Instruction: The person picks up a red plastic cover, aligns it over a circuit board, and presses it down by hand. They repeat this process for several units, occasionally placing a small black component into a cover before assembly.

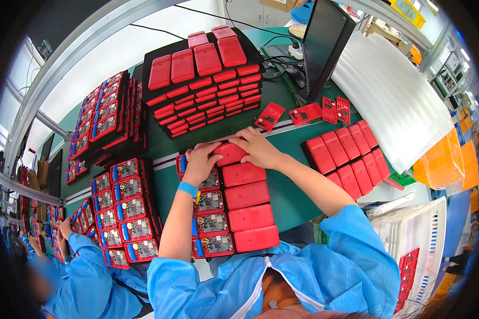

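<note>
A red plastic cover (229,153) lies at the far end of a column of red covers (247,194) in front of me. My left hand (199,161), with a blue band at the wrist, grips its left edge with thumb and fingers. From the right, my right hand (256,148) holds the opposite edge, fingers bent over the far corner. Left of this column runs a row of open red cases (213,224) with circuit boards and blue parts inside. My left forearm hides some of them.
Tall stacks of red covers on black trays (207,80) stand behind. Stacked trays of open cases (98,117) are at left, beside a co-worker in blue (90,282). A tray of red covers (348,154), loose red cases (306,113), a monitor (327,48) and white foam sheets (391,95) lie right.
</note>
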Tool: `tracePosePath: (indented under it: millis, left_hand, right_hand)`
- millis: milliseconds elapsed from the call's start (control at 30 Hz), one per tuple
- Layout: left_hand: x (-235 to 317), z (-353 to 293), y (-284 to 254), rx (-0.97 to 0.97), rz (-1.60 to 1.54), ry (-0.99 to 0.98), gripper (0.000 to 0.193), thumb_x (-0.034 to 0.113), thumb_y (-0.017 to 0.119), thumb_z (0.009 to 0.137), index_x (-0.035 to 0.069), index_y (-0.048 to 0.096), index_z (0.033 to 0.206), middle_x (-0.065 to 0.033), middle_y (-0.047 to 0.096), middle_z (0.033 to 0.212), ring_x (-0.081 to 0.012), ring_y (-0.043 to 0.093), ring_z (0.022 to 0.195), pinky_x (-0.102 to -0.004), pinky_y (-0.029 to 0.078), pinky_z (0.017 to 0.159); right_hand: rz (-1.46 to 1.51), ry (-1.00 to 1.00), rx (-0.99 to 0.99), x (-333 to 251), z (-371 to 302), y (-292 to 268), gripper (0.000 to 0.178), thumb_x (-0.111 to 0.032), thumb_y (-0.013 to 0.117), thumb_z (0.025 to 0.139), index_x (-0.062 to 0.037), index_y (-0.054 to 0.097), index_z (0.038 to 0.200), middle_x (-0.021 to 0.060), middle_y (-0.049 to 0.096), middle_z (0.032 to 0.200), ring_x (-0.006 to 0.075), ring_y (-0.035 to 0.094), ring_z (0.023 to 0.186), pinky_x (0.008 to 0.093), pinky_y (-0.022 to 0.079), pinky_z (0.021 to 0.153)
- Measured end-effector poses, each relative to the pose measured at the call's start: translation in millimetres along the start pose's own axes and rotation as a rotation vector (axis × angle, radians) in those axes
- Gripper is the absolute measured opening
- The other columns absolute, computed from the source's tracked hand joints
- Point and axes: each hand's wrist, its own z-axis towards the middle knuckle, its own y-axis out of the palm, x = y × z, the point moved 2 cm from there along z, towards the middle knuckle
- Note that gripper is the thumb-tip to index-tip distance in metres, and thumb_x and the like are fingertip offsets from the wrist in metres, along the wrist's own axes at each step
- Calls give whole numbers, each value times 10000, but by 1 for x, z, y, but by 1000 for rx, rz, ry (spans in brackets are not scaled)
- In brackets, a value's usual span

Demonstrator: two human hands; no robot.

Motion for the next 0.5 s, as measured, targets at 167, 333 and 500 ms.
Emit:
tracePosePath:
  millis: [167,333,500]
  left_hand:
    - [1,0,0,125,-171,49,352,175,769,824,110,726,1167,-150,689,1097,-322,648,1024,-428,406,994]
    - [9,-8,-8,137,-135,79,335,86,788,772,65,736,1102,-130,708,934,-285,667,900,-411,443,964]
    - [16,-11,-6,172,-145,102,300,74,793,749,50,737,1042,-122,705,927,-273,649,876,-412,445,948]
  right_hand:
    - [175,77,34,11,-16,3,589,-89,773,775,-46,569,1326,136,560,1231,338,524,1150,404,457,988]
    - [384,240,203,12,-23,1,484,-88,729,846,-60,590,1308,183,643,1172,333,639,1020,390,514,900]
    - [622,477,162,14,-26,2,307,-66,706,864,-32,672,1167,157,708,980,252,690,825,333,541,778]
